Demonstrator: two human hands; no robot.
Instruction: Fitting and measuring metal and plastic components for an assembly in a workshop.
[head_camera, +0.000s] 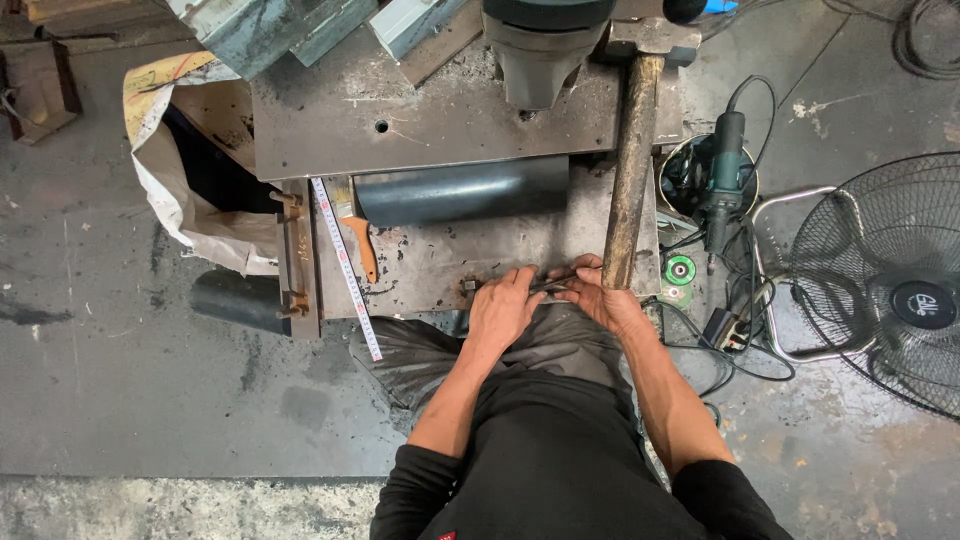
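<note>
A: What are the hands doing at lower centre?

B: The left hand (503, 305) and right hand (598, 296) are pinching a thin dark metal piece (553, 285) at the steel bench (440, 255) edge, fingers curled together. It is likely stiff, light and sharp-edged; ends are offering best purchase.

A: Obstructions further up?

B: A hammer (632, 165) is lying beside the right hand; tape measure (345, 265), brush (358, 235) and dark pipe (462, 190) are sitting beyond.

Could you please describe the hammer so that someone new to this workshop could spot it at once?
Find the steel work table in the middle of the floor. The hammer lies along its right edge, its metal head away from the person, its handle end by the right hand. It alone has a long, worn wooden handle.
</note>
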